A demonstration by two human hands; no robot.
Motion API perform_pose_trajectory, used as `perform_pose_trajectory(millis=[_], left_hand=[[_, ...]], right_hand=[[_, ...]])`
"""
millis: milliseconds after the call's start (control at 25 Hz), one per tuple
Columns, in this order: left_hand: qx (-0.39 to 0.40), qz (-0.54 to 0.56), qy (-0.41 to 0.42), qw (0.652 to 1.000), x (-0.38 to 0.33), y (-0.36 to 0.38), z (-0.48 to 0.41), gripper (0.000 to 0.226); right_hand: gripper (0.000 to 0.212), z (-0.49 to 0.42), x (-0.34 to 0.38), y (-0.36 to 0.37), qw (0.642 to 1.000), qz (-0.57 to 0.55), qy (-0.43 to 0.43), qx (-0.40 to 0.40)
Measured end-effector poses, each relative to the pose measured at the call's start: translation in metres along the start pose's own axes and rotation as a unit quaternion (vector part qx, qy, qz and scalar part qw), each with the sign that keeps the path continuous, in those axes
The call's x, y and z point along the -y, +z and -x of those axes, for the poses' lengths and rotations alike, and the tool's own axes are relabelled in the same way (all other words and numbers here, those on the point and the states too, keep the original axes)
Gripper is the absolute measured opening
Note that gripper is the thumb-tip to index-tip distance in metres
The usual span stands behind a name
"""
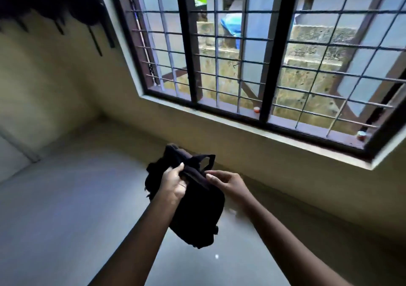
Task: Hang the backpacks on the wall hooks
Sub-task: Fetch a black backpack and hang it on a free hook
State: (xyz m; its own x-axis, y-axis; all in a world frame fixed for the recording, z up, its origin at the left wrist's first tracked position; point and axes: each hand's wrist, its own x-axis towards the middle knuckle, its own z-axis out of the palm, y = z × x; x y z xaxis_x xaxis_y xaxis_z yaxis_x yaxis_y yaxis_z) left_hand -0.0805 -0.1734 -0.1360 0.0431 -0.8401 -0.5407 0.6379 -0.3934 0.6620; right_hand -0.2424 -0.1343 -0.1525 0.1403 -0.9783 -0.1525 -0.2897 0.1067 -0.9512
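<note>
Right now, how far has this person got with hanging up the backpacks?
Some looks done: dark bags already hang high on the wall by the window, though the hooks are hidden. In hand: both the left hand and the right hand grip the top of a black backpack. Left: lifting it to a hook.

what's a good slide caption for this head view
Both hands, left and right, hold a black backpack below a barred window.

dim room | daylight from window (252, 51) | floor (66, 220) glare | soft blur | edges warped
</note>
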Motion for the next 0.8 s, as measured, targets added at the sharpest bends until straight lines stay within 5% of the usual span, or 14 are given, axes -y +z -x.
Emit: perform_pose_trajectory(millis=[280, 560, 680, 800], left_hand=[[-0.174, 0.077, 0.063, 0.980, -0.030, -0.090, 0.009, 0.019], [-0.248, 0.140, 0.065, 0.956, -0.066, -0.138, -0.025, 0.017], [-0.242, 0.052, -0.012, 0.969, -0.111, -0.152, -0.057, 0.014], [-0.189, -0.159, -0.073, 0.966, -0.165, -0.162, -0.065, 0.031]], right_hand=[[0.021, -0.067, -0.011, 0.093, 0.964, -0.148, 0.133, 0.178], [0.019, -0.145, 0.009, 0.166, 0.958, -0.047, 0.122, 0.256], [0.027, -0.200, 0.021, 0.194, 0.973, 0.065, 0.047, 0.216], [0.033, -0.245, 0.034, 0.220, 0.964, 0.161, -0.008, 0.211]])
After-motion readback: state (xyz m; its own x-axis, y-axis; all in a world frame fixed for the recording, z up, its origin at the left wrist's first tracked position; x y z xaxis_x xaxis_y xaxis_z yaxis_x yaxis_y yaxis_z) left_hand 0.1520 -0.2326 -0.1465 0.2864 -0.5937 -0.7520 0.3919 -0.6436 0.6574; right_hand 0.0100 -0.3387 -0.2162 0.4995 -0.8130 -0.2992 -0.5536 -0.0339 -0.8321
